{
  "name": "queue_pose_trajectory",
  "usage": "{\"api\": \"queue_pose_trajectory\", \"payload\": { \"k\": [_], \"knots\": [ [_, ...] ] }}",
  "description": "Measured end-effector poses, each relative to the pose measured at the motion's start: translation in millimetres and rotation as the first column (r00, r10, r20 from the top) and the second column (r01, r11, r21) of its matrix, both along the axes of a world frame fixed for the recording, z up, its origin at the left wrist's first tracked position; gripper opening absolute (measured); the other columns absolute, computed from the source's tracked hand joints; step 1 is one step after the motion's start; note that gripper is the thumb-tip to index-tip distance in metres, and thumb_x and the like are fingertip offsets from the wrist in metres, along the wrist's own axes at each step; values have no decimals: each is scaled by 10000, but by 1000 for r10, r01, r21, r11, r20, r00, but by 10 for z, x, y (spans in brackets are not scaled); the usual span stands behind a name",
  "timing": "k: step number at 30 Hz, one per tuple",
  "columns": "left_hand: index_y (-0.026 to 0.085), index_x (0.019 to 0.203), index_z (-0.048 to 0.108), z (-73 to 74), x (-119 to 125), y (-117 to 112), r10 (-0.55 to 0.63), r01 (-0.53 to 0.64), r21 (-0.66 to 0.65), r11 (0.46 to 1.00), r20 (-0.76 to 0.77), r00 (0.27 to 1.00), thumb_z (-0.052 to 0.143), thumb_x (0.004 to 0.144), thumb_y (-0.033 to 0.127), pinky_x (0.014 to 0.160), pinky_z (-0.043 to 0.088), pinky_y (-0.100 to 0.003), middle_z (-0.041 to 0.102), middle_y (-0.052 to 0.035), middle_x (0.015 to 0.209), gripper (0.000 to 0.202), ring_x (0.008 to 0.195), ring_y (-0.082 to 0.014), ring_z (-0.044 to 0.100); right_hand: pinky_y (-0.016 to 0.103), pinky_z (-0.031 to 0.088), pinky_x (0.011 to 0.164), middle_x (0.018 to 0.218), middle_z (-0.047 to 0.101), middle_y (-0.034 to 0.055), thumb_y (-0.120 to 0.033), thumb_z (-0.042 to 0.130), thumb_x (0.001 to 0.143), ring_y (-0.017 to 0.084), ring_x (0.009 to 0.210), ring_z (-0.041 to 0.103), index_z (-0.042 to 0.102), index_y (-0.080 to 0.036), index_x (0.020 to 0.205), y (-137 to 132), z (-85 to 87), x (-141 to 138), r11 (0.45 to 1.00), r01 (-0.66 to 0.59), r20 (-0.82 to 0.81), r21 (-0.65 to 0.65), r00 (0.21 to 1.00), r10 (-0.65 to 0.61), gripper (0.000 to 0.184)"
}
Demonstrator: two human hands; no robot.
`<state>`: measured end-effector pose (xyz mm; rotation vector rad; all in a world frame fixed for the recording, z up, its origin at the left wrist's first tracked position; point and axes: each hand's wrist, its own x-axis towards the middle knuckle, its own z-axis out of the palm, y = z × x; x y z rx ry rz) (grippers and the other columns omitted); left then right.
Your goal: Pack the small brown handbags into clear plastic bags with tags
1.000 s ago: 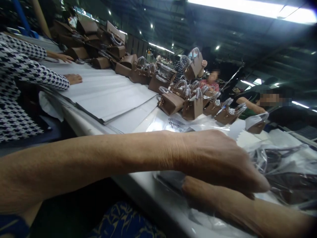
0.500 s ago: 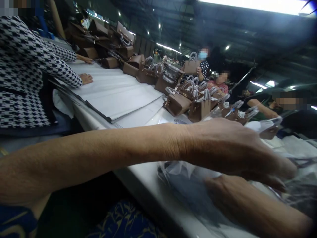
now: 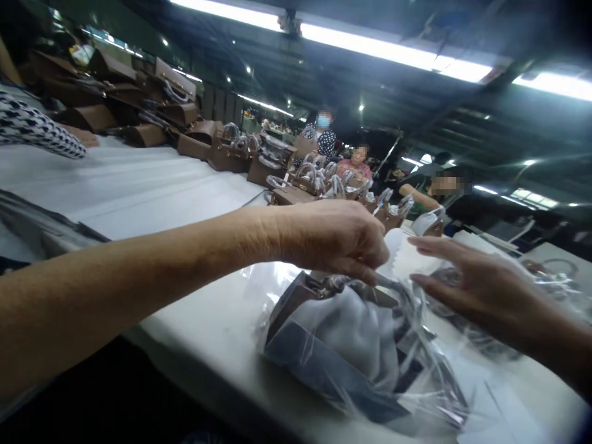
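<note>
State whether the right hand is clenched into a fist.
No, the right hand is open, with a visible gap between thumb and fingers.

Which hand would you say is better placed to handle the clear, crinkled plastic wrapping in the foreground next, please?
Probably the left hand: its curled fingers are right at the upper edge of the plastic wrapping, while the right hand is open, off to the side.

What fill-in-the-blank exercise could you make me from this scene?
The left hand is by the nearest bag, which is wrapped in clear ____.
The right hand is ____, its thumb and fingers apart.
The sleeve at far left is patterned black and ____.
The other bags behind are coloured ____.

Missing words: plastic; open; white; brown.
</note>
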<state>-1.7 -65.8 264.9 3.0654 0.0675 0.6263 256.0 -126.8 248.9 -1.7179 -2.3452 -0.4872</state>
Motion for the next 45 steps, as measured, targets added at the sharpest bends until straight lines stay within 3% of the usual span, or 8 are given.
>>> {"api": "queue_pose_trajectory", "payload": {
  "k": [5, 9, 15, 19, 29, 37, 42, 45],
  "knots": [
    [171, 737, 636, -161, 97, 172, 193, -194, -41, 980, -12, 981, 554, 825, 268, 811, 409, -251, 510, -68, 1190, 154, 945, -166, 565, 258, 384, 575, 642, 597, 31, -321, 417, 798, 147, 601, 537, 589, -166, 737, 317, -179, -60, 935, 57, 47, -350, 998, -44, 239],
    [156, 731, 610, -221, 144, 356, 332, -335, -28, 942, -83, 940, 506, 853, 277, 838, 422, -288, 536, -78, 1172, 201, 977, -188, 563, 215, 299, 506, 516, 488, -20, -353, 407, 830, 85, 497, 432, 564, -170, 657, 293, 16, -79, 957, -36, -12, -287, 999, 34, 297],
    [147, 707, 608, 180, 253, 231, 140, -148, 64, 987, 110, 984, 490, 864, 269, 1034, 251, -395, 307, -50, 1404, 231, 1299, -247, 250, 186, 329, 463, 506, 486, -34, -413, 484, 803, 60, 454, 428, 519, -155, 597, 115, 555, 26, 930, -158, -227, -332, 970, 84, 333],
    [190, 782, 644, 442, 431, 241, 72, -74, 17, 997, 78, 994, 487, 860, 301, 987, 301, -368, 412, -4, 1322, 208, 1211, -216, 386, 199, 399, 504, 550, 537, -7, -367, 508, 786, 88, 504, 512, 536, -148, 626, 215, 743, 98, 888, -237, -369, -394, 926, 83, 272],
    [142, 783, 649, -375, 511, 1142, 266, -277, -257, 926, -77, 961, 493, 828, 342, 778, 411, -227, 596, -56, 954, 258, 870, -157, 553, 236, 423, 673, 912, 621, 69, -291, 555, 768, 137, 781, 576, 436, -156, 1137, 854, -97, 322, 938, -91, -280, -335, 960, -7, 410],
    [148, 764, 619, -284, 379, 963, 281, -278, -231, 932, -18, 960, 451, 861, 345, 701, 427, -236, 589, -48, 904, 276, 769, -139, 553, 251, 429, 647, 766, 598, 39, -485, 348, 873, 142, 703, 563, 569, -159, 818, 530, -2, 319, 940, -224, -262, -259, 953, 154, 397],
    [143, 803, 588, -330, 395, 576, 293, -322, 8, 947, 393, 872, 426, 876, 268, 835, 396, -303, 568, -88, 983, 218, 928, -175, 509, 347, 430, 850, 1227, 470, 150, -256, 419, 869, 257, 1133, 451, 593, -139, 861, 412, -235, 259, 990, -143, 5, 5, 990, 143, 210],
    [142, 827, 587, -386, 355, 457, 381, -359, -132, 924, 235, 894, 338, 914, 338, 719, 417, -264, 582, -49, 803, 328, 763, -147, 537, 324, 460, 716, 1192, 487, 149, -147, 387, 859, 262, 1062, 482, 583, -142, 894, 418, -305, 125, 987, -113, 168, 115, 981, 93, 199]
  ]
}}
